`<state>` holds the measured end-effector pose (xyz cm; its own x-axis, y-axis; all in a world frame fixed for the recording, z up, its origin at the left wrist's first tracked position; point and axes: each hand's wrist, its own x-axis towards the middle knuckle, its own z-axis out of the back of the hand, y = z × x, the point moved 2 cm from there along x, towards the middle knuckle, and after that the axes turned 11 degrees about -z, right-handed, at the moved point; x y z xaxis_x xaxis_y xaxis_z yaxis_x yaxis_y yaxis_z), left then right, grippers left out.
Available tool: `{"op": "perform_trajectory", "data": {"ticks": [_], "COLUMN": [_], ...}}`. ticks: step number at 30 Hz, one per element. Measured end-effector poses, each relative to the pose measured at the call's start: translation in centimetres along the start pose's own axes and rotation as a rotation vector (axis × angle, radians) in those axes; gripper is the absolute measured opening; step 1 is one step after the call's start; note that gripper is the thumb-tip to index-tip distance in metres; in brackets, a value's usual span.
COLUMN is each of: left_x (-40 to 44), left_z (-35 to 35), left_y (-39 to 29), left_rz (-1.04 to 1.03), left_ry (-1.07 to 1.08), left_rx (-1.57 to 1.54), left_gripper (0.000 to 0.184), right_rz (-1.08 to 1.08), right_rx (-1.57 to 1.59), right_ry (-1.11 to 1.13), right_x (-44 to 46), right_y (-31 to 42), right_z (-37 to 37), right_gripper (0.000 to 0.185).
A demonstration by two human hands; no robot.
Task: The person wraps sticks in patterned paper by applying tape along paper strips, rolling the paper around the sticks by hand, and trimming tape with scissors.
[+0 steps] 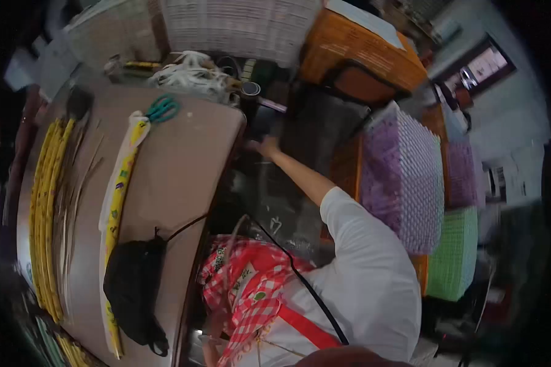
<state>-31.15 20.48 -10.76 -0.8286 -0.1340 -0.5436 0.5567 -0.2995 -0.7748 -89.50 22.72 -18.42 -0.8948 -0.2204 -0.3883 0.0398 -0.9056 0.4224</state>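
My right hand point(264, 147) reaches out past the table's right edge, over a dark area, just below a dark object with a pale strip point(272, 105). It is small and blurred, so its fingers and any hold are unclear. Low in the view, a bit of my left arm or hand point(210, 350) shows beside the red checkered apron point(263, 300); its fingers are hidden. On the brown table point(177, 153) nearest me lies a black pouch point(134, 287) with a cord. Under it runs a long yellow patterned strip point(122, 183), with teal-handled scissors point(162, 109) at its far end.
Several yellow patterned rods point(46, 214) and thin tan strips point(76, 196) lie along the table's left. White tangled strips point(193, 73) and a dark cup-like container point(250, 92) sit at the back. Purple-and-white woven stacks point(404, 177), a green one point(453, 254) and an orange box point(361, 55) stand right.
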Motion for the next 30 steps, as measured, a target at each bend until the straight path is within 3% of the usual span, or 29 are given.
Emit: {"op": "perform_trajectory", "data": {"ticks": [1, 2, 3, 4, 6, 7, 8, 9, 10, 11, 12, 13, 21, 22, 23, 25, 26, 27, 29, 30], "left_x": [-0.6, -0.9, -1.3, -1.7, -3.0, -3.6, -4.0, -4.4, -4.4, -4.1, -4.1, -4.1, -3.9, -3.8, -3.8, -3.6, -3.6, -3.6, -3.5, -3.5], "left_z": [-1.6, -2.2, -3.0, -4.1, -6.5, -7.6, -8.8, -9.2, -9.5, -10.1, -10.6, -11.4, -11.0, -10.9, -10.9, -12.1, -12.8, -12.6, -10.7, -10.0], "left_y": [4.4, 5.6, 6.9, 8.0, 9.6, 10.2, 10.6, 9.9, 9.8, 10.3, 10.6, 10.8, 7.7, 7.5, 7.4, 9.8, 11.3, 11.3, 9.2, 8.4], "left_rz": [-0.144, -0.115, -0.018, 0.085, 0.306, 0.415, 0.520, 0.491, 0.450, 0.461, 0.495, 0.530, 0.590, 0.556, 0.520, 0.543, 0.576, 0.570, 0.655, 0.654], "left_ry": [-0.071, -0.147, -0.238, -0.320, -0.455, -0.504, -0.539, -0.415, -0.285, -0.302, -0.488, -0.673, -0.688, -0.762, -0.837, -0.787, -0.741, -0.738, -0.681, -0.678], "left_rx": [0.128, 0.084, 0.104, 0.120, 0.152, 0.167, 0.185, 0.338, 0.493, 0.464, 0.303, 0.143, 0.235, 0.290, 0.345, 0.364, 0.378, 0.382, 0.263, 0.265], "left_gripper": [0.042, 0.042, 0.036, 0.031, 0.027, 0.028, 0.032, 0.029, 0.038, 0.038, 0.029, 0.037, 0.040, 0.040, 0.040, 0.035, 0.031, 0.031, 0.038, 0.038], "right_rz": [0.005, 0.059, -0.017, -0.106, -0.003, 0.058, 0.023, 0.071, -0.333, -0.386, -0.353, -0.334, -0.398, -0.421, -0.442, -0.488, -0.260, -0.267, -0.179, 0.202], "right_rx": [-0.066, -0.251, -0.164, -0.140, -0.217, -0.243, -0.642, -0.654, 0.030, -0.163, -0.180, -0.193, -0.238, -0.230, -0.221, -0.204, -0.701, -0.699, -0.712, -0.715], "right_ry": [-0.049, -0.223, -0.161, -0.214, -0.129, -0.111, -0.674, -0.675, -0.146, -0.543, -0.538, -0.496, -0.180, -0.149, -0.118, -0.054, -0.530, -0.531, -0.330, -0.468], "right_x": [2.1, 4.3, 5.0, 3.1, 7.6, 17.9, 25.0, 21.3, 19.5, 19.3, 18.8, 18.2, 11.3, 10.3, 9.2, 6.4, 12.8, 12.4, 10.3, 3.5], "right_y": [-0.1, 0.0, 0.6, 2.8, 2.6, -3.9, -5.6, -6.8, -0.3, 1.0, 2.4, 3.8, 5.6, 5.5, 5.5, 4.9, -0.4, -0.7, -0.3, 1.7], "right_z": [-0.1, -1.3, -0.6, 0.7, -1.4, -7.7, -16.7, -10.3, -9.2, -11.4, -11.4, -11.2, -5.3, -3.8, -2.3, 0.0, -6.7, -6.4, -5.7, -1.5], "right_gripper": [0.067, 0.078, 0.078, 0.070, 0.051, 0.051, 0.036, 0.036, 0.030, 0.032, 0.032, 0.032, 0.035, 0.035, 0.036, 0.037, 0.045, 0.045, 0.057, 0.067]}}
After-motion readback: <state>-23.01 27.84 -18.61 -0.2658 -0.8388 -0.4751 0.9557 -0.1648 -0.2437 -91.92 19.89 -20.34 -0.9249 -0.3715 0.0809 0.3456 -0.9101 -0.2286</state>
